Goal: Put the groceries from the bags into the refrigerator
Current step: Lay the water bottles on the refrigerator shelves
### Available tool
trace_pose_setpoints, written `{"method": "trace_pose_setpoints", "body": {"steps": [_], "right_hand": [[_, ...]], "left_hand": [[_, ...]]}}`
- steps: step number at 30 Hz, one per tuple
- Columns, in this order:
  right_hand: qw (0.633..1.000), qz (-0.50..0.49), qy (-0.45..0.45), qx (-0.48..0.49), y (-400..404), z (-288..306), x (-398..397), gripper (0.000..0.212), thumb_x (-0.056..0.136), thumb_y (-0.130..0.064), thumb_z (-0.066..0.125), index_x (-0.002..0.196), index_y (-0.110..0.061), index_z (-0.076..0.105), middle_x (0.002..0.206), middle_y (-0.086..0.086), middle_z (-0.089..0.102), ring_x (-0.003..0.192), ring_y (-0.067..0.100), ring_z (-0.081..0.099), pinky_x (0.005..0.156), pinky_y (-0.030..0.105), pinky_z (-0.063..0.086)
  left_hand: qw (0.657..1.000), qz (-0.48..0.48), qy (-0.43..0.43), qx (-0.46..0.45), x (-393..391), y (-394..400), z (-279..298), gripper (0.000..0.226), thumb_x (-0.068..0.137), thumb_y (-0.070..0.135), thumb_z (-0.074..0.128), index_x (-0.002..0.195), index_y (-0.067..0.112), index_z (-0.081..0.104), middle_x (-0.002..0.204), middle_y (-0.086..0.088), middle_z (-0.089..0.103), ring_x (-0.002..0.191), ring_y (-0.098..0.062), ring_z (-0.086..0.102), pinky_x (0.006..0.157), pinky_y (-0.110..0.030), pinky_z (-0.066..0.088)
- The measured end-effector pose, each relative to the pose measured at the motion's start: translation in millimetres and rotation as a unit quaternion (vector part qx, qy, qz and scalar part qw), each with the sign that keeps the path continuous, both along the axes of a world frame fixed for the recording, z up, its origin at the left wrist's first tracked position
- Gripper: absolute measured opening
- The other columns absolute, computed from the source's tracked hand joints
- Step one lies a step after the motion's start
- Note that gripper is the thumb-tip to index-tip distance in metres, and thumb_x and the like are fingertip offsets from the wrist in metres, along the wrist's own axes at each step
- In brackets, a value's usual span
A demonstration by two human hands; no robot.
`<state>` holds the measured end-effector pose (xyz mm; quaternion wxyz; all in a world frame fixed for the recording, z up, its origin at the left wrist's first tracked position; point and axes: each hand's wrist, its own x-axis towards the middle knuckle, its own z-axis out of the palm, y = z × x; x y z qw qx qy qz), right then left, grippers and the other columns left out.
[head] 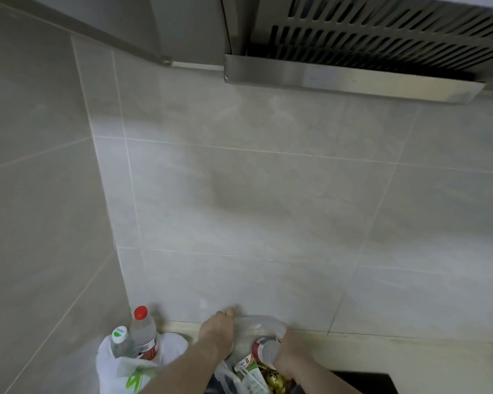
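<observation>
While both forearms reach forward into the clear plastic bag on the table, the right hand sits nearest the work, its fingers curled round a bottle that lies tilted with its capped end pointing left toward the other hand. The left hand pinches the bag's rim and holds it up and open, so the way out is upward and toward the person. Below the bottle a carton and what looks like gold-wrapped sweets crowd the bag. Farther left, a white bag holds two upright bottles in the tiled corner, and the wall close behind bars forward room.
</observation>
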<state>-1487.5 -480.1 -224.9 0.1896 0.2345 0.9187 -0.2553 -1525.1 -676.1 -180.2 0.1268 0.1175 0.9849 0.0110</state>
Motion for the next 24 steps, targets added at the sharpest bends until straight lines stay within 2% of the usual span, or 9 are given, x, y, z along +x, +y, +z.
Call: {"method": "trace_pose_setpoints", "body": {"steps": [2,4,5,8,10,11,13,15,24], "right_hand": [[0.998,-0.038,0.013,-0.051,2.3,6.8,3.7,0.021,0.09,-0.03,0.066,0.094,-0.01,0.067,0.116,0.01,0.067,0.095,0.021,0.057,0.09,0.028,0.043],[0.997,-0.032,0.025,-0.071,8.0,6.0,-3.4,0.029,0.098,-0.034,0.06,0.076,-0.015,0.062,0.099,0.009,0.066,0.089,0.022,0.058,0.089,0.029,0.045],[0.988,-0.068,0.018,-0.137,19.1,-26.3,-24.7,0.026,0.095,-0.039,0.061,0.079,-0.019,0.064,0.1,0.006,0.068,0.089,0.022,0.062,0.09,0.031,0.049],[0.988,-0.033,-0.011,-0.148,29.6,-56.7,-38.5,0.045,0.085,-0.058,0.065,0.108,-0.019,0.063,0.122,0.003,0.064,0.103,0.018,0.061,0.095,0.027,0.045],[0.985,-0.04,-0.02,-0.166,14.6,-9.6,-3.4,0.041,0.096,-0.042,0.065,0.125,-0.018,0.049,0.134,0.002,0.057,0.109,0.013,0.056,0.094,0.026,0.043],[0.986,-0.064,-0.025,-0.149,9.2,7.5,11.7,0.028,0.101,-0.028,0.061,0.124,-0.017,0.049,0.125,0.004,0.064,0.099,0.011,0.059,0.085,0.026,0.043],[0.985,-0.108,-0.021,-0.133,16.0,11.0,21.6,0.01,0.099,-0.013,0.057,0.105,-0.006,0.062,0.071,0.005,0.074,0.052,0.011,0.059,0.062,0.027,0.042],[0.976,-0.125,0.005,-0.178,22.7,8.3,24.4,0.019,0.096,-0.016,0.053,0.088,-0.002,0.063,0.04,0.006,0.054,0.031,0.016,0.043,0.047,0.024,0.032],[0.92,-0.199,0.072,-0.33,24.2,72.4,69.8,0.031,0.102,-0.019,0.044,0.104,0.0,0.068,0.05,0.006,0.061,0.032,0.009,0.045,0.038,0.014,0.022]], "left_hand": [[1.0,0.018,-0.006,0.005,2.3,-0.9,-1.1,0.063,0.091,0.002,0.062,0.144,0.007,0.029,0.135,-0.013,0.056,0.123,-0.026,0.059,0.099,-0.031,0.048],[0.999,0.033,-0.007,0.013,4.2,-3.6,1.7,0.058,0.093,0.005,0.06,0.142,0.007,0.03,0.132,-0.011,0.059,0.12,-0.025,0.061,0.096,-0.031,0.049],[0.999,0.041,-0.008,0.023,4.5,-4.8,2.8,0.054,0.095,0.009,0.059,0.141,0.007,0.031,0.131,-0.01,0.06,0.12,-0.024,0.061,0.095,-0.03,0.049],[0.997,0.062,-0.004,0.055,7.2,-9.7,8.0,0.048,0.098,0.017,0.056,0.138,0.007,0.033,0.133,-0.009,0.059,0.121,-0.024,0.061,0.096,-0.03,0.049],[0.995,0.071,0.002,0.076,6.9,-14.0,8.0,0.042,0.099,0.018,0.053,0.136,0.005,0.037,0.135,-0.011,0.057,0.12,-0.024,0.06,0.095,-0.03,0.049],[0.993,0.078,0.003,0.085,7.0,-17.0,7.0,0.039,0.101,0.018,0.049,0.136,0.004,0.04,0.135,-0.011,0.055,0.12,-0.023,0.06,0.095,-0.029,0.049],[0.989,0.103,0.006,0.109,6.9,-23.6,10.7,0.036,0.105,0.02,0.04,0.135,0.003,0.044,0.135,-0.013,0.052,0.121,-0.023,0.059,0.095,-0.027,0.048],[0.978,0.142,0.023,0.152,6.2,-30.7,15.3,0.034,0.105,0.028,0.042,0.129,0.005,0.044,0.13,-0.012,0.057,0.12,-0.024,0.061,0.093,-0.028,0.049],[0.948,0.15,0.083,0.269,24.6,-52.9,44.4,0.032,0.097,0.045,0.048,0.09,0.015,0.045,0.08,-0.007,0.067,0.074,-0.029,0.064,0.07,-0.038,0.05]]}}
